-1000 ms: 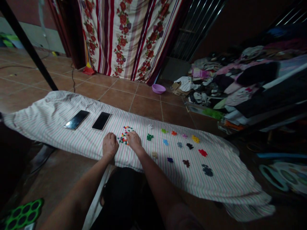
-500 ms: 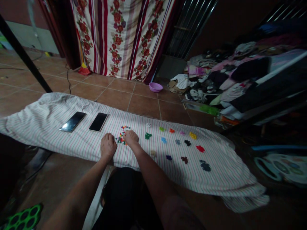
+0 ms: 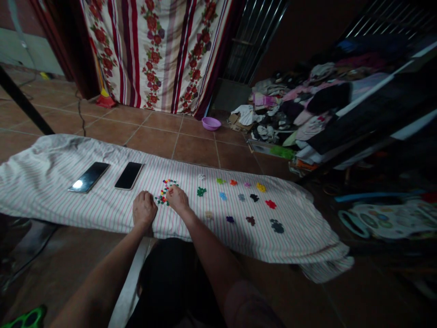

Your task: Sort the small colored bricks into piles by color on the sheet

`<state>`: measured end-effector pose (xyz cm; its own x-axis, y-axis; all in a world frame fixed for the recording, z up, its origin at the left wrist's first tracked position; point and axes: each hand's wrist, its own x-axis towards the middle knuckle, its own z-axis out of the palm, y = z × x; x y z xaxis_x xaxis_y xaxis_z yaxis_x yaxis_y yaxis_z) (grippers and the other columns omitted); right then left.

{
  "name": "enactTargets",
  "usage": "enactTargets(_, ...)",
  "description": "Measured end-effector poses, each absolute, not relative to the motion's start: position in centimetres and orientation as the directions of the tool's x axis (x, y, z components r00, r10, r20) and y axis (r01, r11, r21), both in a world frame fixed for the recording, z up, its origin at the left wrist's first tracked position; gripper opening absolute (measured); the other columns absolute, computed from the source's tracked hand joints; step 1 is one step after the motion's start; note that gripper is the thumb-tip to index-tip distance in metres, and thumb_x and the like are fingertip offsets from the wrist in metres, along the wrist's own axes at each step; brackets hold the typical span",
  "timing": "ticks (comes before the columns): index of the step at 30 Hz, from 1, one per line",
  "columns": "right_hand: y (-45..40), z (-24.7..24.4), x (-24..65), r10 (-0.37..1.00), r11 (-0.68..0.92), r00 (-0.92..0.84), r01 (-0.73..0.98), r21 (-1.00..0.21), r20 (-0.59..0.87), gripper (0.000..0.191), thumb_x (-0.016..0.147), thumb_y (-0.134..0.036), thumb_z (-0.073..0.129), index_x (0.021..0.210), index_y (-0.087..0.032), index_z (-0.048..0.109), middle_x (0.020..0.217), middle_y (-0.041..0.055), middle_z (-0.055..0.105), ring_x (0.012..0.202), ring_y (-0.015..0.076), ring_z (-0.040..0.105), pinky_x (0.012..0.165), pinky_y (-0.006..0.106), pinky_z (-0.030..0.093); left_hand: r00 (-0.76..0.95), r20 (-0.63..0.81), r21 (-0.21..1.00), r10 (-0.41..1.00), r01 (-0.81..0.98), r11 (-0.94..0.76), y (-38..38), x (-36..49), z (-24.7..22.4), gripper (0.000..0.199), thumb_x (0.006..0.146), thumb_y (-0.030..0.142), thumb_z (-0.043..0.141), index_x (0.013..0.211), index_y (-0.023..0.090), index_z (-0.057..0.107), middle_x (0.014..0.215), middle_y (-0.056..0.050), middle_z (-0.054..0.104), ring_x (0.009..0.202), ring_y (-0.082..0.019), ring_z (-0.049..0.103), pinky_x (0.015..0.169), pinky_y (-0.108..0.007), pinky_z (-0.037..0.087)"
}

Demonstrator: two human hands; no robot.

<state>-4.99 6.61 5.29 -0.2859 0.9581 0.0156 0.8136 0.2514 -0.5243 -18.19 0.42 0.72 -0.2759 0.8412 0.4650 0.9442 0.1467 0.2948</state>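
My right hand (image 3: 177, 199) reaches over a mixed cluster of tiny coloured pieces (image 3: 168, 182), its fingers pinched together at the cluster's right side. Whether a piece is between the fingertips is too small to tell. My left hand (image 3: 144, 209) rests on the striped cloth just left of the cluster, fingers curled in and nothing visible in them. Sorted piles lie to the right: dark green pieces (image 3: 201, 192), white pieces (image 3: 201, 176), beige pieces (image 3: 208, 214), light blue pieces (image 3: 223, 196), red pieces (image 3: 271, 204), dark grey pieces (image 3: 276, 226) and several others.
Two phones lie left of my hands, a silvery one (image 3: 89, 177) and a black-screened one (image 3: 129, 176). The striped cloth (image 3: 235, 246) covers the long table. Beyond it are a purple basin (image 3: 211, 123), a floral curtain (image 3: 153, 59) and heaped clothes (image 3: 293, 98).
The whole view has shifted, so the table and hands appear further left. My right hand stays at the mixed cluster with small finger movement; my left hand keeps its place on the cloth.
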Motion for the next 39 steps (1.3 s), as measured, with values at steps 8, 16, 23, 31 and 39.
enactTargets(8, 6.1, 3.4, -0.9, 0.963, 0.27, -0.22, 0.763, -0.587, 0.157, 0.018, 0.086, -0.017, 0.052, 0.097, -0.022, 0.064, 0.093, 0.002, 0.069, 0.087, 0.0147, 0.062, 0.081, 0.024, 0.044, -0.276, 0.475, 0.284, 0.836, 0.947, 0.152, 0.4, -18.2, 0.6, 0.013, 0.084, 0.013, 0.04, 0.084, 0.019, 0.052, 0.087, -0.011, 0.058, 0.09, -0.026, 0.055, 0.08, -0.036, 0.041)
enactTargets(16, 5.2, 2.2, 5.7, 0.938, 0.289, -0.114, 0.778, -0.558, 0.327, 0.019, 0.085, -0.018, 0.05, 0.093, -0.021, 0.067, 0.088, 0.0039, 0.068, 0.081, 0.0166, 0.061, 0.081, 0.027, 0.047, -0.254, 0.478, 0.236, 0.841, 0.959, 0.155, 0.3, -18.4, 0.4, 0.012, 0.084, 0.013, 0.041, 0.084, 0.018, 0.052, 0.085, -0.01, 0.058, 0.086, -0.025, 0.054, 0.079, -0.036, 0.041)
enactTargets(23, 3.6, 0.0, 10.1, 0.915, 0.312, -0.051, 0.722, -0.618, 0.401, 0.023, 0.083, -0.02, 0.046, 0.089, -0.021, 0.068, 0.088, 0.0065, 0.07, 0.083, 0.0191, 0.063, 0.079, 0.031, 0.051, -0.265, 0.472, 0.242, 0.841, 0.956, 0.165, 0.4, -18.3, 0.6, 0.013, 0.084, 0.014, 0.041, 0.084, 0.018, 0.053, 0.087, -0.011, 0.059, 0.086, -0.025, 0.055, 0.078, -0.037, 0.042)
enactTargets(31, 2.9, -0.8, 11.4, 0.915, 0.317, -0.064, 0.725, -0.611, 0.398, 0.027, 0.082, -0.019, 0.044, 0.091, -0.019, 0.069, 0.091, 0.008, 0.071, 0.086, 0.021, 0.064, 0.083, 0.035, 0.051, -0.275, 0.465, 0.249, 0.842, 0.953, 0.174, 0.4, -18.2, 0.7, 0.013, 0.085, 0.014, 0.041, 0.084, 0.018, 0.053, 0.087, -0.012, 0.06, 0.088, -0.026, 0.055, 0.079, -0.036, 0.042)
enactTargets(39, 2.3, -1.0, 11.2, 0.875, 0.379, -0.121, 0.775, -0.506, 0.47, 0.026, 0.083, -0.016, 0.043, 0.09, -0.018, 0.069, 0.09, 0.0081, 0.072, 0.086, 0.0211, 0.063, 0.085, 0.035, 0.048, -0.277, 0.468, 0.259, 0.839, 0.951, 0.169, 0.4, -18.2, 0.7, 0.014, 0.084, 0.014, 0.041, 0.085, 0.018, 0.054, 0.087, -0.011, 0.059, 0.087, -0.026, 0.055, 0.079, -0.037, 0.042)
